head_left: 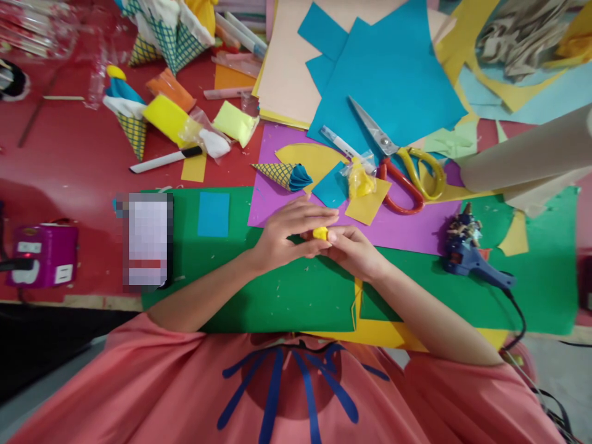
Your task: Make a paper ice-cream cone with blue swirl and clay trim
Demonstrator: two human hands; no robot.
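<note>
A small lump of yellow modelling clay (pixel 320 233) is between my two hands, above the green sheet. My right hand (pixel 355 250) pinches it at its right side, thumb on top. Around its left side is my left hand (pixel 291 231), fingers stretched out and thumb apart below. Just beyond my hands lies a paper cone (pixel 280 176), yellow with a dark grid and blue clay in its mouth. An opened plastic packet of yellow clay (pixel 361 180) sits on yellow and blue paper pieces to the right of the cone.
Scissors (pixel 391 148) with red and yellow handles lie on blue sheets. A blue glue gun (pixel 476 262) rests at right, its cord hanging off the front edge. A phone (pixel 148 240) lies at left, and a finished-looking cone (pixel 127 114) with a yellow ball is farther back.
</note>
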